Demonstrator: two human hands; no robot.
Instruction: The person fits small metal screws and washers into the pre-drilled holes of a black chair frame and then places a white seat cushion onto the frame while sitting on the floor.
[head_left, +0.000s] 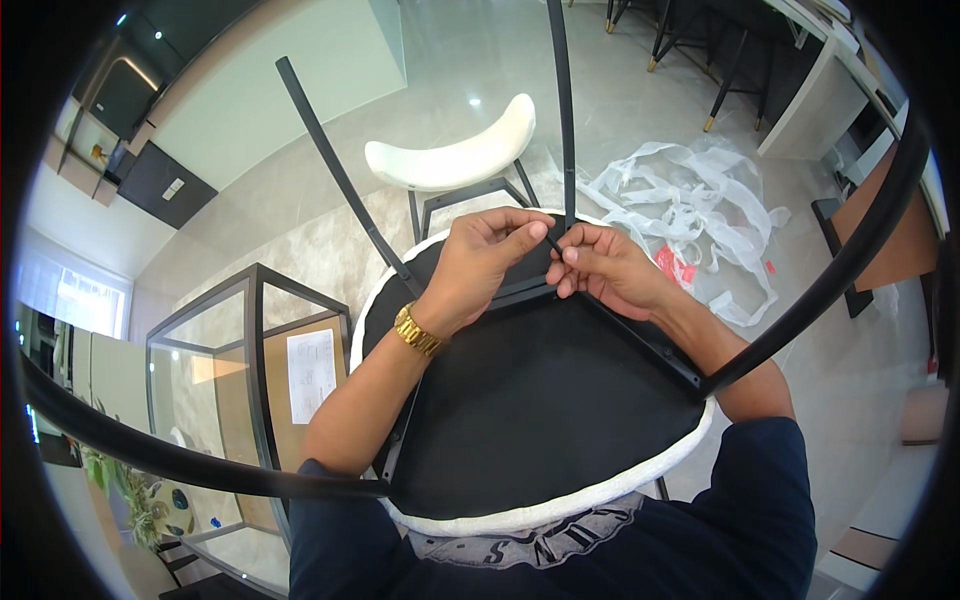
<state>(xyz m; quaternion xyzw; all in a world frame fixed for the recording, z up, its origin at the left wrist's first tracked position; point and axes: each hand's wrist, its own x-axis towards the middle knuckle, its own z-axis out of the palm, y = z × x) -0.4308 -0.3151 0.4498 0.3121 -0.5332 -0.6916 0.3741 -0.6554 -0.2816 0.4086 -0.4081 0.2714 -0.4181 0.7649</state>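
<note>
Right now both hands meet at the far edge of an upside-down chair seat (pixel 530 400), which is round, black underneath and white around its rim, and lies close against the person's body. Left hand (pixel 480 265), with a gold watch (pixel 417 330) on the wrist, pinches a small thin black tool (pixel 552 241) between thumb and finger. Right hand (pixel 605 268) has its fingers curled and pressed on the black metal frame (pixel 640 335) just beside that tool. Black chair legs (pixel 340 175) stick up and away from the seat. Behind it stands a white curved chair back (pixel 455 155) on a shiny pale stone floor (pixel 640 130). Crumpled clear plastic wrap (pixel 700 200) lies on the floor to the right. A glass side table with a black frame (pixel 255 350) stands to the left, with a sheet of paper (pixel 312 372) behind it
</note>
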